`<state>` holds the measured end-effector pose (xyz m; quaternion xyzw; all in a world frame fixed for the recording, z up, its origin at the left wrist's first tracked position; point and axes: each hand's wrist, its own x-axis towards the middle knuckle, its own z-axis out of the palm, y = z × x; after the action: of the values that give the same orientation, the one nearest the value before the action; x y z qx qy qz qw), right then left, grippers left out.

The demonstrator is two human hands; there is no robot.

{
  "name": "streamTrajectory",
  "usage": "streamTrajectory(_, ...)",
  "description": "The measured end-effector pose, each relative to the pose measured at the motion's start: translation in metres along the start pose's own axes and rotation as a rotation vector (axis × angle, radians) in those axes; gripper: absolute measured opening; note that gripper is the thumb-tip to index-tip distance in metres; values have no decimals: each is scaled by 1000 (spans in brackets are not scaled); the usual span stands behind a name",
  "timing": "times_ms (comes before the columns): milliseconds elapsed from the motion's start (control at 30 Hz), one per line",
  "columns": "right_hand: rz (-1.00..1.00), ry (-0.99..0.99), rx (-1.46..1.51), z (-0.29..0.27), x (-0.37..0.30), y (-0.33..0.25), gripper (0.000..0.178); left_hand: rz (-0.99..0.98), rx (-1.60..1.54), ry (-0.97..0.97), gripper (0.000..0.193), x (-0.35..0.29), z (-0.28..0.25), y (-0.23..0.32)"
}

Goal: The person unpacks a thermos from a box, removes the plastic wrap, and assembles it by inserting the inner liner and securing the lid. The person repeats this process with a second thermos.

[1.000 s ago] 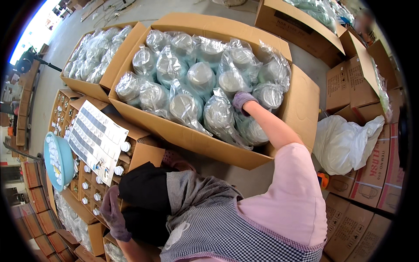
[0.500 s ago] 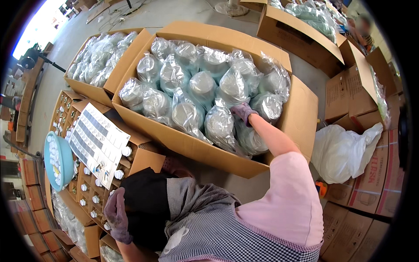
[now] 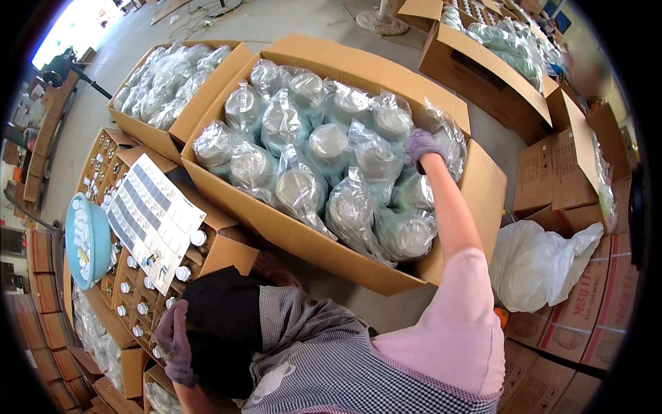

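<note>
A large open cardboard box point(image 3: 296, 231) in front of me holds several rounded, pale green vessels in clear plastic bags, one of them a bagged vessel point(image 3: 327, 143) near the middle. My right hand point(image 3: 422, 146), in a purple glove, reaches into the box's far right part. Its fingers curl on the clear plastic bag point(image 3: 449, 146) of a vessel there; the fingertips are partly hidden. My left hand point(image 3: 176, 341), gloved too, is at the lower left with nothing in it, fingers loosely bent. Near it are white-capped bottles point(image 3: 143, 308) in a divided carton.
A printed sheet point(image 3: 155, 221) lies on the carton, beside a light blue basin point(image 3: 88, 241) of small white pieces. Another box point(image 3: 181, 131) of bagged things stands at the far left. To the right are a white plastic sack point(image 3: 541, 265) and stacked cartons point(image 3: 586, 303).
My right hand has moved away from me and to the right, from the front bags to the far right ones. The bags it left have shifted. My left hand stays low at the left.
</note>
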<state>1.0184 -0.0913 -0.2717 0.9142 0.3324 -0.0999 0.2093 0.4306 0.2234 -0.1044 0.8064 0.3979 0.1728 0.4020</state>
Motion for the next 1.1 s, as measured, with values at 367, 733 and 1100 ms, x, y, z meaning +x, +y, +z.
streamTrajectory(367,491,170,687,79,63,-28,43,-175,-16,81,20,-30,-20,-25)
streamTrajectory(733,548,132,733,64,29,-7,49,6,110,40,20,-22,-11,-4)
streamTrajectory(1100,523,427,1243,-2,-29,-25,41,-97,87,-5,19,-25,-3,-2)
